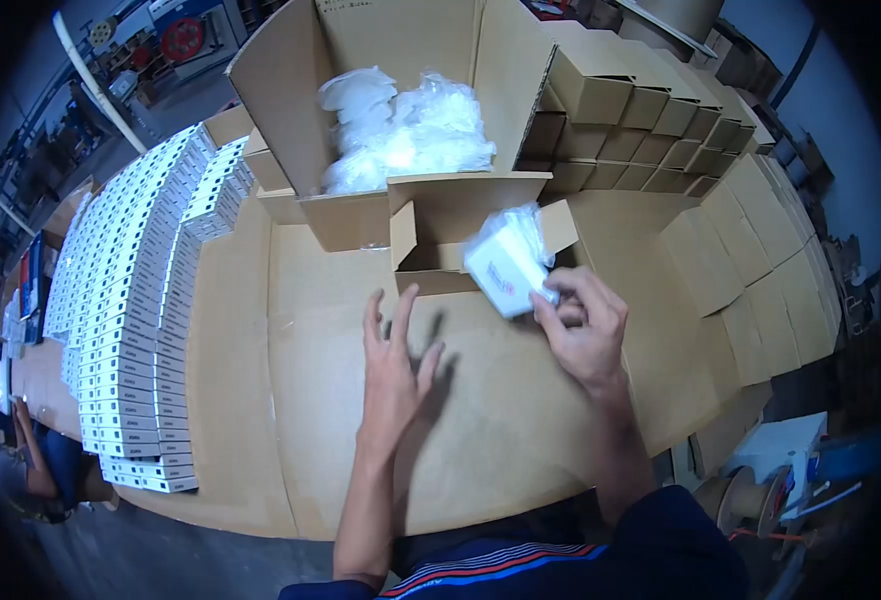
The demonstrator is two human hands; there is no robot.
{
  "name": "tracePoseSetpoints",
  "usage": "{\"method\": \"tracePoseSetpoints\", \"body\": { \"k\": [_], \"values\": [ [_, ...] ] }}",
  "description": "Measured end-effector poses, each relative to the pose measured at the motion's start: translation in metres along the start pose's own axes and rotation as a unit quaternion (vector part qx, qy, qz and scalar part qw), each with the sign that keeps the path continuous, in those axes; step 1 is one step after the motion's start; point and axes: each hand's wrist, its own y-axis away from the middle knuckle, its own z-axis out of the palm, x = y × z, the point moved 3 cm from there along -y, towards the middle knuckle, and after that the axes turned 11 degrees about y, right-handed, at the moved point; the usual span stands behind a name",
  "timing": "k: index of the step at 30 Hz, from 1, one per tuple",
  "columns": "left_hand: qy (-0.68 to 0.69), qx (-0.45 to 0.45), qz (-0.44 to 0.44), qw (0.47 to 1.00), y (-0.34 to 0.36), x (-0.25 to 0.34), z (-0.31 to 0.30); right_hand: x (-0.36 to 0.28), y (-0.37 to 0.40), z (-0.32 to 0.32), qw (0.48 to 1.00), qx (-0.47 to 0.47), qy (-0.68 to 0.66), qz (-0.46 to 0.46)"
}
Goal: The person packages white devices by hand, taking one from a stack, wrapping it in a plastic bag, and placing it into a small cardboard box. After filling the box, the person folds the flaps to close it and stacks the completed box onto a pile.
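My right hand [589, 325] pinches the lower corner of a flat white packet [506, 270] with small dark print. Clear plastic film [528, 228] stands up at its top edge, so it looks like a plastic bag around or behind it. The packet is tilted over the right front of a small open cardboard box [426, 283], whose flaps are up. To the left of the packet, my left hand [393, 355] is raised over the cardboard-covered table [481, 420] with its fingers spread and nothing in them.
Behind the small box stands a large open carton [381, 215] holding a heap of clear plastic bags [411, 130]. Rows of small white boxes [131, 330] are stacked at left. Brown cardboard boxes [651, 105] pile up at back right. A person [31, 460] sits far left.
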Motion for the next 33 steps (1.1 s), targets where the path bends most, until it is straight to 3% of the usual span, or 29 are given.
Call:
{"method": "tracePoseSetpoints", "body": {
  "k": [2, 6, 9, 17, 25, 28, 31, 33],
  "values": [
    [-0.05, 0.013, 0.034, 0.998, -0.009, -0.001, 0.004, 0.002, -0.007, 0.006, 0.995, 0.093, 0.026, 0.009],
    [-0.086, 0.025, 0.049, 0.995, -0.027, -0.012, 0.007, 0.011, -0.021, 0.032, 0.984, 0.154, 0.085, -0.021],
    [-0.103, 0.034, 0.074, 0.991, -0.029, -0.018, 0.011, 0.018, -0.021, 0.045, 0.987, 0.122, 0.109, -0.006],
    [-0.147, 0.039, 0.036, 0.988, -0.025, -0.015, 0.013, 0.049, -0.019, 0.076, 0.978, 0.043, 0.206, 0.015],
    [-0.098, 0.058, 0.035, 0.993, -0.024, -0.015, 0.008, 0.045, -0.008, 0.088, 0.953, 0.006, 0.275, 0.125],
    [-0.096, 0.044, 0.056, 0.993, -0.019, -0.019, -0.009, 0.037, 0.006, 0.086, 0.949, -0.016, 0.306, 0.073],
    [0.031, 0.109, 0.004, 0.994, -0.016, -0.033, -0.047, 0.018, 0.016, 0.089, 0.944, -0.056, 0.321, 0.062],
    [-0.019, 0.19, 0.015, 0.982, -0.03, -0.045, -0.092, 0.003, 0.01, 0.097, 0.954, -0.03, 0.292, 0.06]
  ]
}}
